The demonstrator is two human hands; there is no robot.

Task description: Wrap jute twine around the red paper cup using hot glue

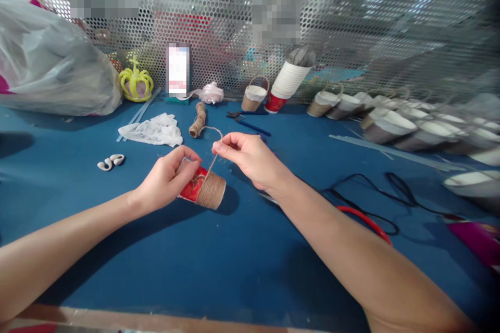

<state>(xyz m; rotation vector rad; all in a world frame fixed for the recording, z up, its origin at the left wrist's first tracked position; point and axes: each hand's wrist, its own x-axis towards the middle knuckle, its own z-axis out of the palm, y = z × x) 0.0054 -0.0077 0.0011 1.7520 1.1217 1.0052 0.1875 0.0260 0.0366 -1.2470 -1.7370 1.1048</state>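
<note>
My left hand (172,177) is closed around the open end of a red paper cup (192,187), which lies tilted on its side above the blue table. Brown twine (211,192) is wound in close rows over the cup's base half. My right hand (244,156) pinches the twine strand, which runs taut up from the windings to my fingertips. From there the strand loops back to a small twine bundle (199,119) lying behind my hands.
Pliers (248,123), crumpled white fabric (152,130) and white earphones (111,162) lie around. Behind stand a yellow crown (136,83), a phone (177,70), a twine-covered basket (254,98) and stacked cups (289,79). Several finished baskets (390,125) and a black cord (402,192) are at right.
</note>
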